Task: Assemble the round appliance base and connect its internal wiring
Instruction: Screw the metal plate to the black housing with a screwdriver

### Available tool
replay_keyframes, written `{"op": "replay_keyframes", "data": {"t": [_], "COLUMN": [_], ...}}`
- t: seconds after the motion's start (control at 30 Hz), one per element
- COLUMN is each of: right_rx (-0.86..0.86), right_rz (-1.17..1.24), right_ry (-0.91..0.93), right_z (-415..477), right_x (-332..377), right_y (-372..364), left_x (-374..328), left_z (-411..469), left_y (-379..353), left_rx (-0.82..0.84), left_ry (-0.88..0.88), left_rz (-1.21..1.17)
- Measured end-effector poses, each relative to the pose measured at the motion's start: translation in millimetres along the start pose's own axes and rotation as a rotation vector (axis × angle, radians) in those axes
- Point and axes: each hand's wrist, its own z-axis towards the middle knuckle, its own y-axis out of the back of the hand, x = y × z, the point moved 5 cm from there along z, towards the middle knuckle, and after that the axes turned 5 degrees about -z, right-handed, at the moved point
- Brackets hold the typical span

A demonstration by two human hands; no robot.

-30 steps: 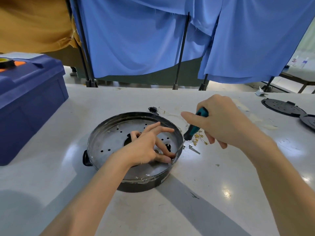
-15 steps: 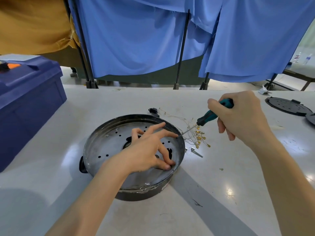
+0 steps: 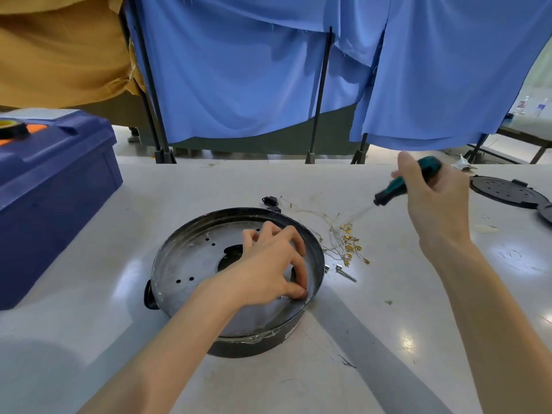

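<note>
- Left fingers [image 3: 300, 271] spread, tips pressing the base plate [image 3: 191, 264]; a slip could misalign it.
- Right hand [image 3: 436, 201] grips screwdriver [image 3: 392, 192] above wires [image 3: 336, 231]; lowering may snag them.

Blue curtains [image 3: 239, 70] hang from black poles [image 3: 319, 94] behind the white bench [image 3: 89, 339], with a mustard-yellow cloth [image 3: 59, 49] at the far left. Pale floor [image 3: 224, 158] shows beneath them. Overhead lights glint on the glossy bench top.
</note>
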Motion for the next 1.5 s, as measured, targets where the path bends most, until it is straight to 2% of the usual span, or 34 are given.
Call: {"op": "replay_keyframes", "data": {"t": [0.1,0.2,0.33,0.43,0.53,0.67,0.83,0.93,1.07,1.1,1.27,1.37,1.5], "right_rx": [0.098,0.277,0.68,0.81,0.841,0.787,0.83,0.934,1.164,1.166,0.933,0.903,0.904], "right_rz": [-0.001,-0.176,-0.423,-0.6,-0.631,-0.508,-0.409,-0.412,-0.452,-0.463,-0.39,-0.397,-0.487], "right_ry": [0.084,0.125,0.036,0.087,0.097,0.007,-0.12,-0.21,-0.294,-0.3,-0.189,-0.172,-0.266], "right_z": [-1.6,-10.0,-36.9,-49.9,-52.1,-51.3,-57.9,-63.6,-70.5,-69.1,-60.2,-67.7,-78.9], "right_x": [4.0,2.0,-16.3,-21.7,-24.3,-28.3,-33.3,-29.2,-20.5,-20.1,-15.8,-17.6,-18.9], "right_y": [-7.5,-26.4,-68.2,-92.4,-102.3,-99.9,-84.5,-73.6,-64.9,-65.1,-81.2,-85.9,-78.7], "left_x": [0.9,4.1,14.3,22.8,29.5,37.5,41.0,39.7,30.0,28.6,26.4,29.1,37.7], "left_z": [0.2,-0.6,0.4,3.0,5.7,7.3,7.3,10.6,21.5,24.5,32.7,33.7,35.0], "left_y": [-1.8,-4.4,0.6,3.2,3.6,4.3,7.4,11.1,12.9,11.7,0.6,-1.6,-0.2], "left_rx": [0.03,0.044,-0.091,-0.141,-0.167,-0.175,-0.155,-0.198,-0.23,-0.223,-0.168,-0.181,-0.222], "left_ry": [-0.026,-0.018,0.076,0.134,0.193,0.276,0.322,0.36,0.415,0.441,0.49,0.492,0.543], "left_rz": [0.032,0.007,-0.153,-0.159,-0.044,0.089,0.025,-0.087,-0.076,-0.1,-0.131,-0.137,-0.188]}}
